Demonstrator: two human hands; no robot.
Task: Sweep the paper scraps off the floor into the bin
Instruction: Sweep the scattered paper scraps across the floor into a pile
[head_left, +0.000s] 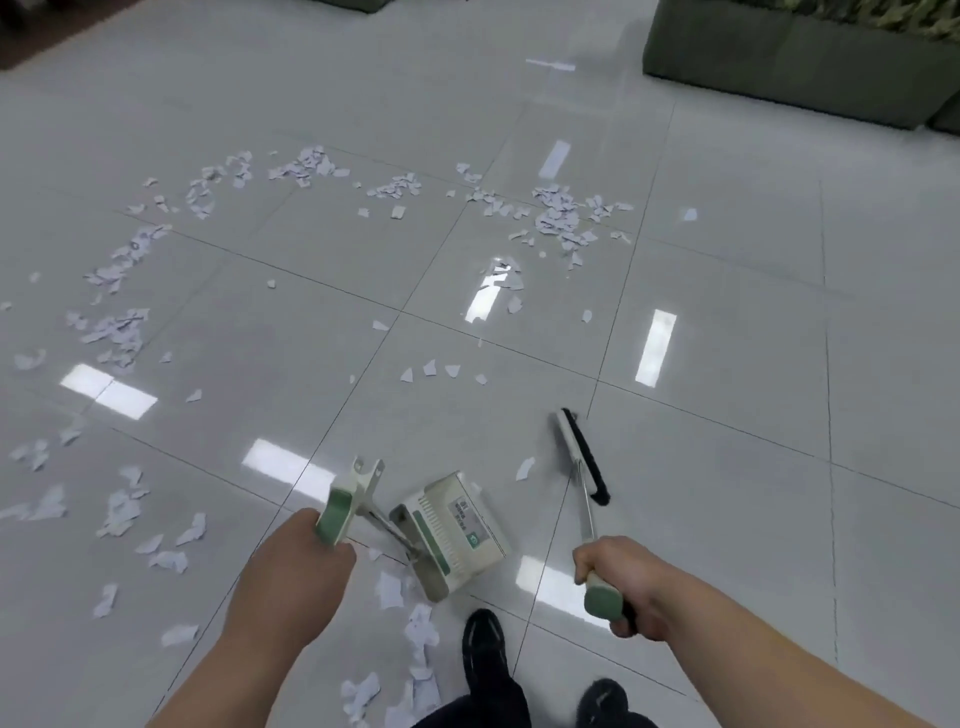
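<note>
Barely started: left hand (291, 551) grips the dustpan (457, 535) handle, right hand (623, 582) grips the broom (579, 454), paper scraps (556, 215) everywhere beyond the dustpan.

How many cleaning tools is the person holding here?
2. The dustpan sits at bottom centre, its handle gripped by the left hand; the broom is to its right, gripped by the right hand.

Glossy pale grey floor of large square tiles (727, 493), divided by thin dark grout lines (717, 424) running obliquely across the frame. Bright white rectangular reflections of overhead lights (655, 347) lie in rows across its centre and lower left. At upper right stands a dark olive-green box-shaped planter (779, 67) topped with mottled foliage (883, 21); a dark brown area (47, 36) fills the upper left corner.
</note>
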